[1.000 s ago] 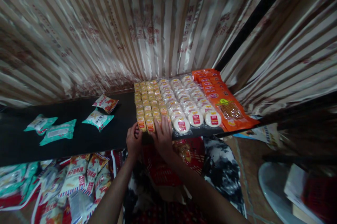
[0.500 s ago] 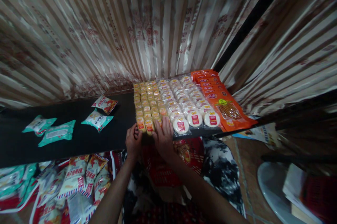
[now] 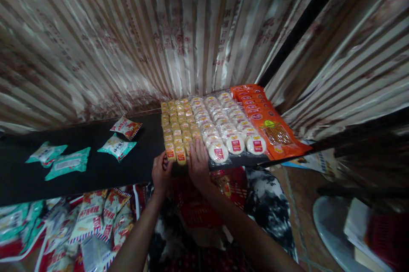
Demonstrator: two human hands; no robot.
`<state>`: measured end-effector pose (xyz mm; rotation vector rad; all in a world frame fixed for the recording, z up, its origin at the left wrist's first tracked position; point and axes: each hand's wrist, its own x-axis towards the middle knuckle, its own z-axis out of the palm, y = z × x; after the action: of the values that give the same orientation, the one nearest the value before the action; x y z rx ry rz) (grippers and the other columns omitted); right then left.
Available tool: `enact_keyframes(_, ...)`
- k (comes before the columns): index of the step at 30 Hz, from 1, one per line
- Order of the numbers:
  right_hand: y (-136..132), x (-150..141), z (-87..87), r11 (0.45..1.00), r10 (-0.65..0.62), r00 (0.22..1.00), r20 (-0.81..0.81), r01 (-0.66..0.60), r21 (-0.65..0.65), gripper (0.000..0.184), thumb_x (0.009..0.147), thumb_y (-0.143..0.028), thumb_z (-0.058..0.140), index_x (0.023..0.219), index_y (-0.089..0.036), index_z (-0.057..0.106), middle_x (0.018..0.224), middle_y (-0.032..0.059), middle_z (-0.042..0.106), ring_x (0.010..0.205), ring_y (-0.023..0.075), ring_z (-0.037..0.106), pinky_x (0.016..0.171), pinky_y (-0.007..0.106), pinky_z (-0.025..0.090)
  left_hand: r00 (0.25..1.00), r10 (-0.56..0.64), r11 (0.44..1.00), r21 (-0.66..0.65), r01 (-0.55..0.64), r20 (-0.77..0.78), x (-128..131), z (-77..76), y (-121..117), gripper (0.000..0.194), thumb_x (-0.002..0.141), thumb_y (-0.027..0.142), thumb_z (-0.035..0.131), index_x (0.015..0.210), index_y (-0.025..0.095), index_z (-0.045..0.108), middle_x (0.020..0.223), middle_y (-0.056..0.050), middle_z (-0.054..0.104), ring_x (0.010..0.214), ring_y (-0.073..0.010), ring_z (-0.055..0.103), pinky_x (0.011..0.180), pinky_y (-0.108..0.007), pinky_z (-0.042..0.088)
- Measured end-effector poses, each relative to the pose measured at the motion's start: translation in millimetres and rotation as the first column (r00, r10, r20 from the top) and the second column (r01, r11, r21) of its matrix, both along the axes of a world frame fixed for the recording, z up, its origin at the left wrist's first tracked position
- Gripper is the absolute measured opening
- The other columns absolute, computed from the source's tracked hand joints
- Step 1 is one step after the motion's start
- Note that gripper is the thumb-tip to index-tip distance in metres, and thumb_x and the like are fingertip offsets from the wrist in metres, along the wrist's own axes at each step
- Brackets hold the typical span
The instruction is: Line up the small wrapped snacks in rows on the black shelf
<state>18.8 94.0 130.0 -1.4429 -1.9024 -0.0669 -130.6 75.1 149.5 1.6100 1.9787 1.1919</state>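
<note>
Rows of small yellow snack packs (image 3: 179, 125) lie on a black shelf (image 3: 96, 165), with rows of round white packs (image 3: 220, 121) and overlapping orange packets (image 3: 271, 129) to their right. My left hand (image 3: 161, 173) sits at the shelf's front edge with curled fingers touching the nearest yellow pack. My right hand (image 3: 198, 165) lies flat, fingers stretched over the front packs of the yellow rows.
Loose packets lie on the shelf's left part: teal ones (image 3: 67, 164) (image 3: 116, 146) and a red-and-white one (image 3: 125, 127). A pile of bagged snacks (image 3: 92, 221) sits below at the left. Striped foil sheeting (image 3: 159, 33) backs the shelf. A grey round object (image 3: 332, 229) lies at the right.
My right hand has slid slightly forward over the yellow packs. My left hand has stayed at the shelf edge.
</note>
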Motion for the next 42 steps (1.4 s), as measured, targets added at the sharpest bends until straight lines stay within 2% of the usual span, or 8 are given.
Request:
enact_keyframes(10, -0.1, -1.9, 2.5, 1.000, -0.023, 1.000, -0.008, 0.023, -0.009, 0.054, 0.094, -0.023, 0.035, 0.145, -0.013, 0.020, 0.152, 0.0158, 0.015, 0.141, 0.0292, 0.010, 0.107, 0.054, 0.029, 1.000, 0.004, 1.000, -0.004, -0.004, 0.030, -0.3, 1.2, -0.6, 0.036, 0.079, 0.028, 0.055, 0.113, 0.020, 0.058, 0.091, -0.004, 0.059, 0.071, -0.0129, 0.057, 0.069, -0.027, 0.050)
enact_keyframes(14, -2.8, -2.6, 5.8, 1.000, -0.018, 1.000, 0.011, 0.018, 0.010, 0.051, 0.094, -0.028, 0.038, 0.143, -0.017, 0.029, 0.153, 0.0148, 0.016, 0.140, 0.0301, 0.013, 0.107, 0.055, 0.025, 0.999, 0.008, 1.000, 0.009, -0.009, 0.035, -0.6, 1.3, -1.1, 0.036, 0.079, 0.029, 0.055, 0.114, 0.019, 0.058, 0.094, -0.005, 0.059, 0.074, -0.0136, 0.058, 0.073, -0.029, 0.050)
enact_keyframes(18, -3.0, -3.1, 6.5, 1.000, -0.004, 0.999, 0.041, 0.004, 0.011, 0.051, 0.092, -0.035, 0.044, 0.140, -0.019, 0.036, 0.152, 0.0154, 0.016, 0.140, 0.0318, 0.015, 0.107, 0.056, 0.025, 0.999, -0.007, 1.000, 0.002, 0.007, 0.037, -1.3, -0.4, -1.0, 0.038, 0.079, 0.029, 0.054, 0.116, 0.018, 0.057, 0.094, -0.006, 0.058, 0.073, -0.0133, 0.057, 0.070, -0.028, 0.050)
enact_keyframes(27, -0.3, -5.8, 3.9, 1.000, -0.025, 0.998, 0.059, 0.025, -0.007, 0.052, 0.092, -0.037, 0.044, 0.140, -0.019, 0.037, 0.151, 0.0157, 0.022, 0.140, 0.0313, 0.016, 0.106, 0.055, 0.026, 1.000, -0.005, 1.000, 0.011, 0.005, 0.030, -1.2, -2.5, 0.3, 0.035, 0.079, 0.027, 0.054, 0.114, 0.020, 0.058, 0.094, -0.005, 0.059, 0.073, -0.0132, 0.057, 0.071, -0.028, 0.051)
enact_keyframes(36, -2.9, -2.0, 4.6, 1.000, -0.007, 0.998, 0.061, 0.006, 0.025, 0.050, 0.092, -0.035, 0.044, 0.139, -0.017, 0.038, 0.152, 0.0171, 0.019, 0.140, 0.0313, 0.015, 0.107, 0.055, 0.024, 1.000, -0.001, 1.000, 0.021, 0.001, 0.031, -1.3, -3.6, -0.5, 0.036, 0.080, 0.030, 0.055, 0.113, 0.019, 0.057, 0.095, -0.006, 0.058, 0.074, -0.0141, 0.058, 0.070, -0.028, 0.051)
enact_keyframes(42, -9.0, -0.6, 4.7, 0.999, 0.035, 0.999, 0.020, -0.035, 0.025, 0.053, 0.093, -0.031, 0.042, 0.141, -0.015, 0.032, 0.152, 0.0171, 0.016, 0.140, 0.0307, 0.011, 0.107, 0.055, 0.026, 0.999, 0.030, 0.998, 0.046, -0.031, 0.022, 1.6, -0.1, -2.2, 0.035, 0.081, 0.032, 0.052, 0.112, 0.017, 0.058, 0.094, -0.007, 0.058, 0.072, -0.0141, 0.057, 0.070, -0.029, 0.051)
